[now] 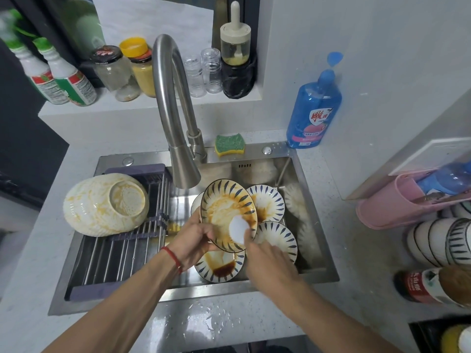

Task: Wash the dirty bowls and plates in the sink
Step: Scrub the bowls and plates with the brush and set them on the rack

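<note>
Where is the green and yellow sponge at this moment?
In the head view, the sponge lies on the sink's back rim, just right of the faucet base and left of the blue soap bottle.

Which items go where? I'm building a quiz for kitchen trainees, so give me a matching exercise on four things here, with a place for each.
Things:
1. green and yellow sponge
2. blue detergent bottle
3. big stained bowl
4. striped plate being wiped

Places:
A. upside down on the drying rack
B. held in the left hand over the sink
C. on the sink's back ledge beside the faucet
D. on the counter at the sink's back right corner

Pairs: 1-C, 2-D, 3-A, 4-B
</note>
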The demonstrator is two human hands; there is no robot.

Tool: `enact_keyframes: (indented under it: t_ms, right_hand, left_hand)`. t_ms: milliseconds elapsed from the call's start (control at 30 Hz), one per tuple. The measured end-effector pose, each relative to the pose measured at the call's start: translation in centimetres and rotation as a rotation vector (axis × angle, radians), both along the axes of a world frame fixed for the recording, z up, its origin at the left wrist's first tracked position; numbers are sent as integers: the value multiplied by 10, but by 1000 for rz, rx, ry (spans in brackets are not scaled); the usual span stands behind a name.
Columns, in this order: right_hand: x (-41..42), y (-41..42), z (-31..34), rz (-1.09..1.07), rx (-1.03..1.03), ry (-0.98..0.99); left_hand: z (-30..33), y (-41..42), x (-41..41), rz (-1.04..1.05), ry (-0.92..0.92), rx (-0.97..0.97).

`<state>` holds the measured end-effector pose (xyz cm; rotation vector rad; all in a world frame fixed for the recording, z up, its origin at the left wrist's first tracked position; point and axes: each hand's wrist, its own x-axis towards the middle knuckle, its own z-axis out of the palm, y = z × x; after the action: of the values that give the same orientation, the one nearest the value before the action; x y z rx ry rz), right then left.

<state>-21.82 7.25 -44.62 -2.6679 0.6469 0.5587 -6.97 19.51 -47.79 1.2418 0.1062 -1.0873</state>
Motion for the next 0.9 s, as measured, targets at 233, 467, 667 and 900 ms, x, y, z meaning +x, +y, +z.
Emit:
enact_keyframes:
  t_ms: [233,467,667,900]
  right_hand:
    - [31,-26,-2,-83,-143,-63]
    - [43,11,29,109,56,-132]
    - [3,2,34,311,91,-84]
    - [-7,-19,25,289,-26,59]
  left_hand:
    - [13,4,-13,-109,78,-54]
    - [16,6,-8,-158,130,-126]
    - [2,13,2,43,241,-208]
    - [6,-6,-10,5,82,2]
